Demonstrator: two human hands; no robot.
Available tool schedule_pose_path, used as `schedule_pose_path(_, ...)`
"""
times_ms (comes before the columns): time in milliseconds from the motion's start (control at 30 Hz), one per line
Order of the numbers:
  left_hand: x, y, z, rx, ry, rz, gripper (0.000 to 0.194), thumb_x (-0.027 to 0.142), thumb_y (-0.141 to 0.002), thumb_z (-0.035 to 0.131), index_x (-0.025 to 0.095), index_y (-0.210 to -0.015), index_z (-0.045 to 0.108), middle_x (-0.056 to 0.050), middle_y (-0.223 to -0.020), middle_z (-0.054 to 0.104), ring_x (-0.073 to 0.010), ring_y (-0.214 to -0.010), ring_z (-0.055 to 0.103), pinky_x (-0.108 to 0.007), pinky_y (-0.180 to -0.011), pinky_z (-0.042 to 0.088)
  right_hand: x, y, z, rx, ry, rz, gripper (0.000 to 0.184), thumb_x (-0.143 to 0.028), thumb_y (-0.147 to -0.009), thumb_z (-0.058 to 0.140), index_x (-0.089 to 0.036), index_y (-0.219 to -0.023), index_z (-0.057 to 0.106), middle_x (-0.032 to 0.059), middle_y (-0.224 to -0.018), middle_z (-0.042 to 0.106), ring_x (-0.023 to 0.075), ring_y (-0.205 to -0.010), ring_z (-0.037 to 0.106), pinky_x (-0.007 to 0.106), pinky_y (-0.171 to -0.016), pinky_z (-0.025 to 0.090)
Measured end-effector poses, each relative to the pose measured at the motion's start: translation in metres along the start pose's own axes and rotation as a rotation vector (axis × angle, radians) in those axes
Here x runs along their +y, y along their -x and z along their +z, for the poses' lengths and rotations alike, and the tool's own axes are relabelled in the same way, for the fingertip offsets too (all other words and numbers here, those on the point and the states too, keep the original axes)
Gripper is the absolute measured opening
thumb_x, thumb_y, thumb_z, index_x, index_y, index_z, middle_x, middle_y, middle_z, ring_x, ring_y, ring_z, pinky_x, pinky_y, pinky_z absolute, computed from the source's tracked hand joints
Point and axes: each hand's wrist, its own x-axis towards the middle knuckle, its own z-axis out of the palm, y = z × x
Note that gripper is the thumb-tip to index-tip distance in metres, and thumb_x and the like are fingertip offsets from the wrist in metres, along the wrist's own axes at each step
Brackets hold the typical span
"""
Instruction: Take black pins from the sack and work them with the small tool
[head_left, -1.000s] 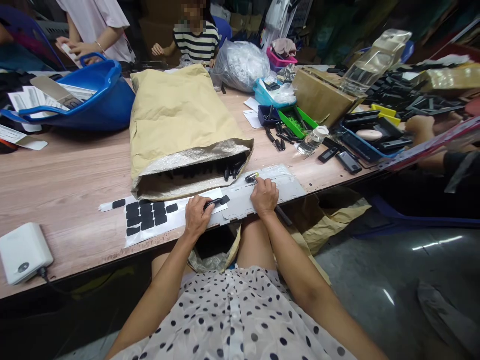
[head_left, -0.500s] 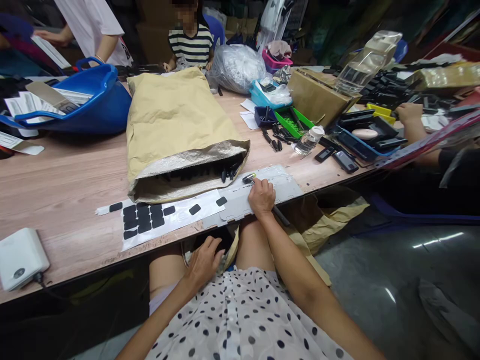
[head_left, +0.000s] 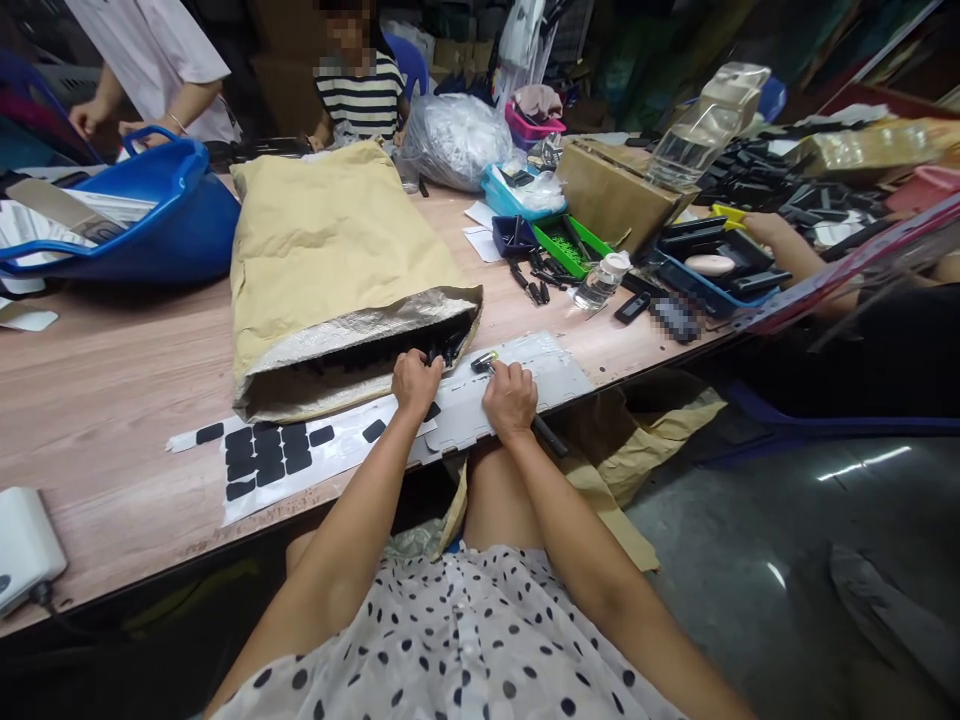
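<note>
My left hand (head_left: 416, 383) is at the mouth of a large tan paper sack (head_left: 337, 230), its fingers closed at small black parts (head_left: 454, 345) lying in the opening. Which piece is between the fingertips is hard to see. My right hand (head_left: 511, 400) grips a small hammer (head_left: 484, 362), its dark head with a yellow-green end just above a grey-white board (head_left: 544, 365). The hammer's black handle sticks out behind the hand, past the table edge. Left of the board, a white sheet (head_left: 349, 440) bears several black rounded stickers (head_left: 270, 450), partly behind my left forearm.
A blue basket (head_left: 187, 225) with papers stands at left, a white box (head_left: 26, 545) nearer. At right are a green tray (head_left: 577, 240), a small bottle (head_left: 602, 280), a carton (head_left: 622, 195) and a blue tray (head_left: 697, 285). Co-workers sit or stand around the table.
My left hand has risen from my lap to the sack's mouth and closed there. The right hand stays on the hammer over the board. The view has shifted slightly.
</note>
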Motion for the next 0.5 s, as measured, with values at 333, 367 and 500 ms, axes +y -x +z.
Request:
schedule_pose_path(333,-0.042,0.051,-0.055,-0.134,-0.014,0.3,0.009,0.028,-0.085,0.063,0.025,-0.092,0.066,-0.002,-0.093,0.07,-0.0204,-0.082,0.064,-0.031,-0.073,0.049,0.0,0.001,0.002,0.034,0.008,-0.002,0.031,-0.019,-0.095,0.045,-0.018,-0.117,0.068,0.0123,-0.097,0.06,0.0268,-0.092,0.047,0.036,-0.075,0.036)
schedule_pose_path(367,-0.052,0.058,-0.061,-0.148,-0.031,0.332,0.009,0.028,-0.084,0.064,0.026,-0.093,0.067,-0.001,-0.093,0.07,-0.0207,-0.084,0.064,-0.031,-0.073,0.049,0.0,0.001,0.003,0.031,0.006,-0.001,0.031,-0.019,-0.095,0.045,-0.018,-0.117,0.068,0.0123,-0.098,0.06,0.0268,-0.092,0.047,0.036,-0.075,0.036)
schedule_pose_path(500,-0.081,0.073,-0.073,-0.199,-0.047,0.365,0.013,0.027,-0.084,0.062,0.028,-0.095,0.069,-0.001,-0.095,0.069,-0.0206,-0.087,0.064,-0.03,-0.077,0.051,0.001,0.001,0.004,0.031,0.016,0.009,0.031,-0.019,-0.095,0.045,-0.019,-0.117,0.068,0.0121,-0.098,0.059,0.0266,-0.092,0.047,0.035,-0.075,0.036)
